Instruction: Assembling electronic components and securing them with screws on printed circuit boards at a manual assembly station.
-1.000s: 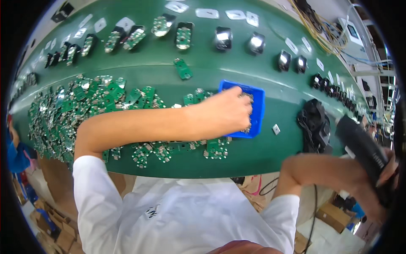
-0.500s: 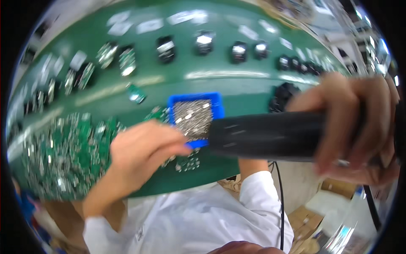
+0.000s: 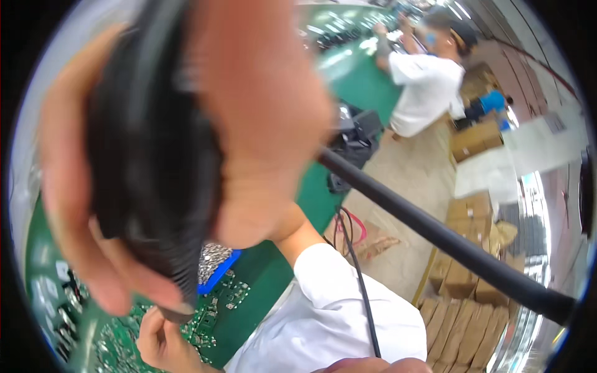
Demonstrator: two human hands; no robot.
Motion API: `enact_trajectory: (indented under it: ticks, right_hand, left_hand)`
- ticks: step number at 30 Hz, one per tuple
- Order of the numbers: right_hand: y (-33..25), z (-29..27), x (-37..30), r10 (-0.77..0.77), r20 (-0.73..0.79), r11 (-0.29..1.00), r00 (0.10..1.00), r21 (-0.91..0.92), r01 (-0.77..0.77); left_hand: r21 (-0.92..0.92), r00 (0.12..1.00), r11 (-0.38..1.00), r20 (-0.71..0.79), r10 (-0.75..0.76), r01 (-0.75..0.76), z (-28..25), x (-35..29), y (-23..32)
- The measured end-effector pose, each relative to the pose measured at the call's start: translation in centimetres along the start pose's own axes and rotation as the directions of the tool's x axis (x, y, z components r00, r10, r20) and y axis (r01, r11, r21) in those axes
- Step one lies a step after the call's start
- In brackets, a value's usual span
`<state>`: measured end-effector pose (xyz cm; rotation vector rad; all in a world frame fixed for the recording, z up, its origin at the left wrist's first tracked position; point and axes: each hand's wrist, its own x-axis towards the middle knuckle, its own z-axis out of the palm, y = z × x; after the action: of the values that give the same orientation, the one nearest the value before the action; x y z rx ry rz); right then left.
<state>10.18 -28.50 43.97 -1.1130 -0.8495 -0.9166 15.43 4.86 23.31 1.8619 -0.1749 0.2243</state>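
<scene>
Close up and blurred, my right hand (image 3: pixel 267 118) is closed round a black corded handheld tool (image 3: pixel 149 143), its body shaped like an electric screwdriver. The tool stands steeply, and its narrow lower end comes down beside my left hand (image 3: pixel 165 342) in this view. At the lower left, the fingers of that hand curl in a pinch low over green circuit boards (image 3: pixel 224 295); what they hold, if anything, cannot be made out. Partly hidden behind my right hand is a blue tray (image 3: pixel 217 273) heaped with small silvery metal pieces.
A thick black cable (image 3: pixel 435 224) crosses the right side. Black parts (image 3: pixel 357 137) lie at the green table's (image 3: pixel 267 267) far edge. Beyond, a person in white (image 3: pixel 423 87) works at the table. Cardboard boxes (image 3: pixel 472 217) stand on the right; a thin cord (image 3: pixel 360 280) hangs over my sleeve.
My view has swung to the right. The tool has turned from lying level to steeply upright and come closer, still in my right hand. My left hand has moved away from the blue tray.
</scene>
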Motion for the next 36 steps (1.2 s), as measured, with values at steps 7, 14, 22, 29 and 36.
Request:
enact_trajectory:
  ticks: [7,14,22,29,36]
  right_hand:
    - [0.1,2.6,-1.5,0.041,-0.031,0.996,0.999,0.085,-0.038]
    - [8.0,7.2,0.0,0.142,-0.028,0.948,0.990,0.291,-0.127]
    - [11.9,9.6,-3.2,0.241,0.002,0.819,0.970,0.535,-0.205]
    - [15.7,10.6,-6.0,0.302,0.009,0.695,0.953,0.683,-0.226]
    - [20.0,12.8,-7.0,0.328,0.037,0.618,0.944,0.747,-0.244]
  left_hand:
    - [-0.106,0.981,0.993,0.180,0.077,-0.059,-1.3,-0.6,-1.6]
    - [-0.108,0.987,0.993,0.153,0.054,-0.038,-1.9,-0.5,-3.3]
    - [-0.066,0.999,0.998,0.035,0.010,-0.008,2.0,4.7,5.9]
    - [-0.042,1.000,0.999,-0.010,-0.003,0.002,-0.7,0.1,-1.1]
    - [-0.052,0.995,0.999,-0.097,-0.015,0.010,-0.4,-2.0,-3.6]
